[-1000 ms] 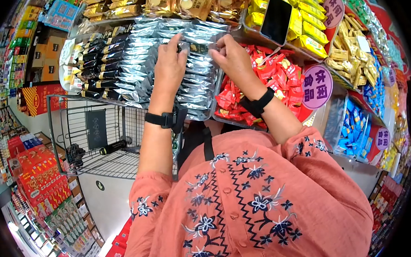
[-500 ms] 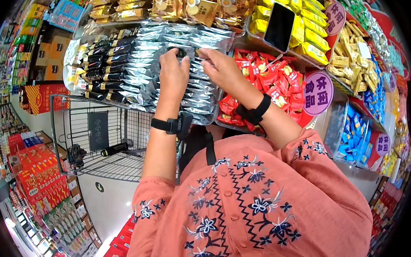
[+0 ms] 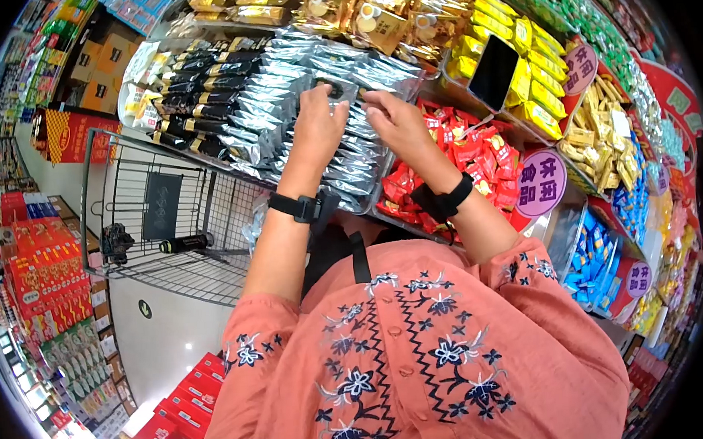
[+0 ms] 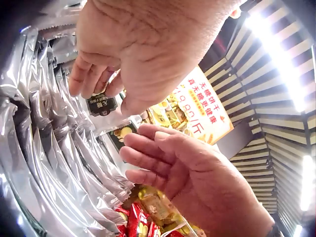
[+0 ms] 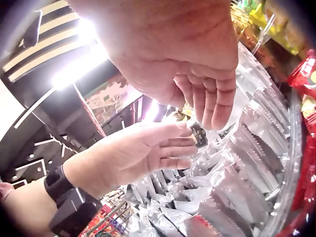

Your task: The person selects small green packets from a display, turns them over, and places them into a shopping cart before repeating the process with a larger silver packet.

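Left hand (image 3: 320, 133) and right hand (image 3: 402, 126) poised at the silver foil packets (image 3: 352, 169).
From my remote seat, I see both relaxed, neither gripping anything; whether they touch the foil, I cannot tell. Between them shows a black-labelled packet (image 5: 199, 135), toward the right edge of the clear tray (image 5: 293, 148), nearer its far edge. I judge a light touch best: part the overlapping layers at their crimped ends, one hand steadying the neighbours so none drag along. Past the tray's right edge lie red snack packets (image 3: 488, 155); farther out, a phone (image 3: 495, 72) lies over yellow packets (image 3: 542, 113).
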